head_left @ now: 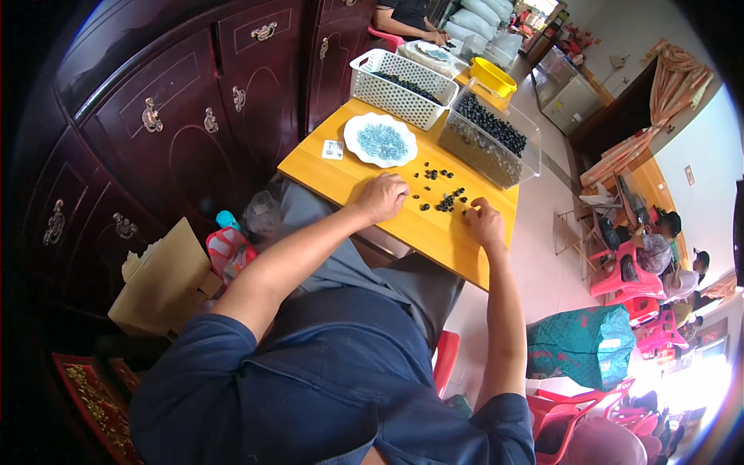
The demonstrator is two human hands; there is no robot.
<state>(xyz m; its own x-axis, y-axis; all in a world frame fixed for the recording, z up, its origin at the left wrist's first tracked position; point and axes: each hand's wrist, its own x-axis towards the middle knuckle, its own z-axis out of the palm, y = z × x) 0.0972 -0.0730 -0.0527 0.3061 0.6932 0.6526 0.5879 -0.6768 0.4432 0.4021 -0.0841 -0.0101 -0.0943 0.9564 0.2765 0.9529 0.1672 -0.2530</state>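
Observation:
Several small, round black pieces (pixel 446 203) lie loose on a yellow-topped table (pixel 325 174) in front of me. My left hand (pixel 384 198) rests at their left with its fingers curled together. Whatever it may hold is hidden. On the right, my right hand (pixel 487 225) has its thumb and forefinger bent close together beside the nearest black pieces. Anything between those fingertips is too small to name. Beyond my left hand stands a white scalloped plate (pixel 351 141) with many tiny light-blue, clear pieces on it.
A white slotted basket (pixel 422 115) and a clear plastic bin (pixel 484 159), both with black pieces, stand at the table's far side. Behind them are a yellow basin (pixel 494 76) and another person's hand (pixel 439 37). Dark cabinets (pixel 178 116) line the left; a cardboard box (pixel 167 279) stands below.

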